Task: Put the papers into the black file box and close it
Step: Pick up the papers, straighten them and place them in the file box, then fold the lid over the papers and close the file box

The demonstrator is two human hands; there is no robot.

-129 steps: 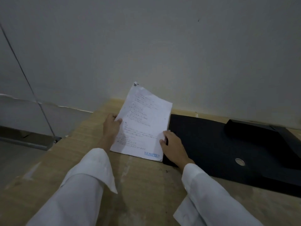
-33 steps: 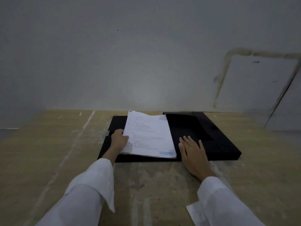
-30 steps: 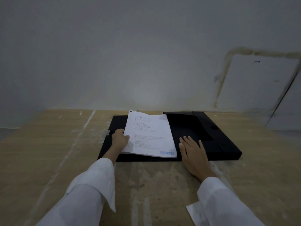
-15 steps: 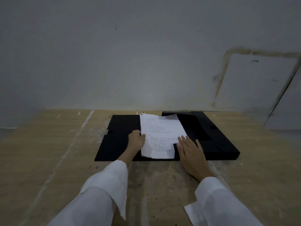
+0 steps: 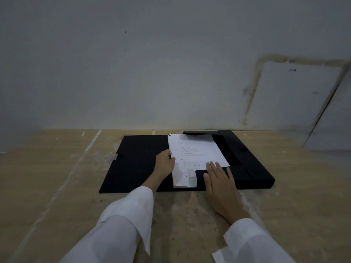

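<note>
The black file box lies open and flat on the wooden table, its lid spread out to the left. The white printed papers lie partly inside the box tray, tucked under the near flap and the far flap. My left hand pinches the papers' left edge. My right hand rests flat, fingers spread, on the near flap and the box's front edge.
The wooden table runs wide on both sides and towards me. A grey wall stands right behind the box. White sleeves cover both of my forearms.
The papers have slid to the right, from over the lid into the box tray and under its flaps, with my left hand following. My right hand has stayed on the near flap.
</note>
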